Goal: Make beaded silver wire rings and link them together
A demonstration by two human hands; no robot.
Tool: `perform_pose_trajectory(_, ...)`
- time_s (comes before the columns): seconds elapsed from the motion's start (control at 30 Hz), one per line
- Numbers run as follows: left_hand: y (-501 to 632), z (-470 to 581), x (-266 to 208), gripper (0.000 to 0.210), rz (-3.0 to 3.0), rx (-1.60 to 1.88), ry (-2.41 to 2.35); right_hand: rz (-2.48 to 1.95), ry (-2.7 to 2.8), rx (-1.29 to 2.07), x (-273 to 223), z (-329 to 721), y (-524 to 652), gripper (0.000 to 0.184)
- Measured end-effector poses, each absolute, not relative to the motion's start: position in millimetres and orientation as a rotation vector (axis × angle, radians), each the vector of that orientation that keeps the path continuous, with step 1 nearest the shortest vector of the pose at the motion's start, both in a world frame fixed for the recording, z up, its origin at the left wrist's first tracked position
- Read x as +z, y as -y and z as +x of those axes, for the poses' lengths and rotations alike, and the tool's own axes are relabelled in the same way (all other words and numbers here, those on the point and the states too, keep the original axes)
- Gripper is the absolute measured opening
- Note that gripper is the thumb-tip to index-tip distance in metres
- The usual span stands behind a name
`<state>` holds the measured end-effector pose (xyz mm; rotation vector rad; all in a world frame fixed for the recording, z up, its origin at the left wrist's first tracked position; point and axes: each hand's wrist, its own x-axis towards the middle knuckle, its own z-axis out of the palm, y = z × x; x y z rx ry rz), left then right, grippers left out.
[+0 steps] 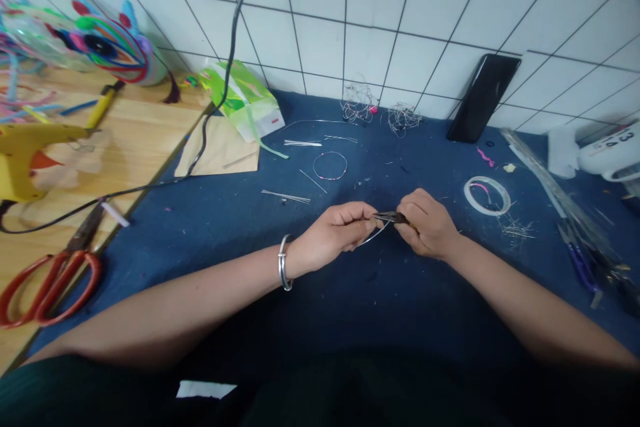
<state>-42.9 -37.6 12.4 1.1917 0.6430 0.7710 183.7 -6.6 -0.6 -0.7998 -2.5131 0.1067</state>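
Observation:
Over the dark blue tabletop point(210, 240), my left hand point(340, 230) is closed in a pinch on a thin, curved metal wire point(374, 235). My right hand point(427, 223) is wrapped round a pair of pliers point(394, 217), with most of the handles hidden in the palm. The dark jaws point left and meet the wire at my left fingertips; whether they clamp it I cannot tell. Just beyond my hands lie a wire ring with pink beads point(330, 179), a bundle of straight wires point(286, 197) and another bundle point(303, 143).
At the left are red-handled scissors point(69, 290), a yellow glue gun point(25, 147) and a black cable point(205, 127). A phone point(484, 99) leans on the tiled wall. To the right lie a tape roll point(468, 197), wire scraps point(517, 230) and blue-handled pliers point(580, 260).

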Motion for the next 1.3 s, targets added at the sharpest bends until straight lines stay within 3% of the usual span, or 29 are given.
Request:
perform_pose_trajectory(0.7, 55, -75, 13, 0.022, 1.994, 0.981, -1.244, -0.998, 2.509, 0.063, -7, 182, 8, 0.019)
perform_pose_trajectory(1.0, 54, -74, 8, 0.022, 1.972, 0.898, -1.243, -0.974, 2.515, 0.053, -6, 179, 13, 0.017)
perform_pose_trajectory(1.3, 57, -75, 6, 0.021, 2.187, 0.948, -1.371, -0.998, 2.495, -0.233, 2, 176, 26, 0.026)
